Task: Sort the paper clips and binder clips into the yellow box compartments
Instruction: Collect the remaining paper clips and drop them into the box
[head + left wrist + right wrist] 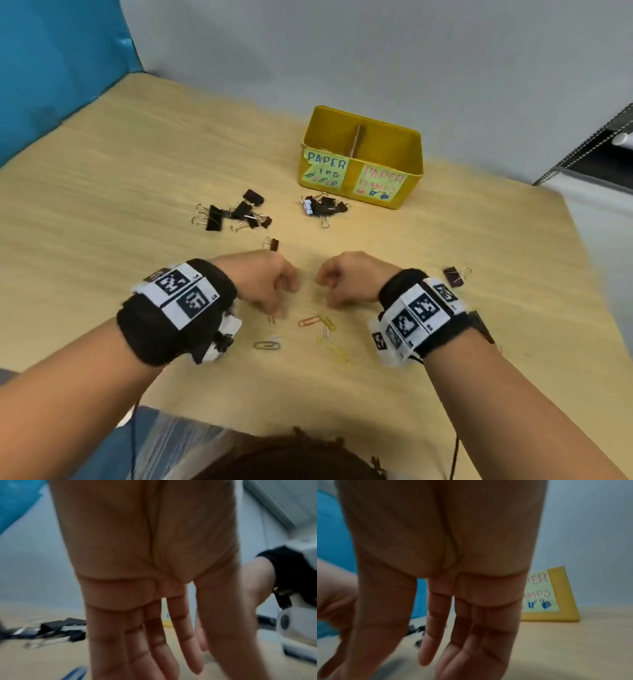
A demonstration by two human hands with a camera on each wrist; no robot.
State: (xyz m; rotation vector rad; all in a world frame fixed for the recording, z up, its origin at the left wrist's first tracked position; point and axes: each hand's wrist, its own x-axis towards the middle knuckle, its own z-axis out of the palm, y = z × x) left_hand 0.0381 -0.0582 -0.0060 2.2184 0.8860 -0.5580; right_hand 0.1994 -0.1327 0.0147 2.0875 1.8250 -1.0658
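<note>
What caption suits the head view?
Both hands hover over paper clips; binder clips await the yellow box.

There is one yellow box [359, 161] at 1 o'clock from the hands. It has two compartments and two paper labels.

The binder clips sit in four spots. One pile [236, 214] at 11 o'clock has about five. One pile [323, 207] at 12 o'clock is too tangled to count, maybe three or four. One small binder clip [272, 244] sits alone, also near 12 o'clock. One more binder clip [454, 277] sits alone at 3 o'clock.

About six paper clips [308, 321] lie at 6 o'clock: one orange, two yellow, one grey, one white and one more, too blurry to tell its colour.

There are two hands, the left hand [270, 284] and the right hand [346, 281].
</note>
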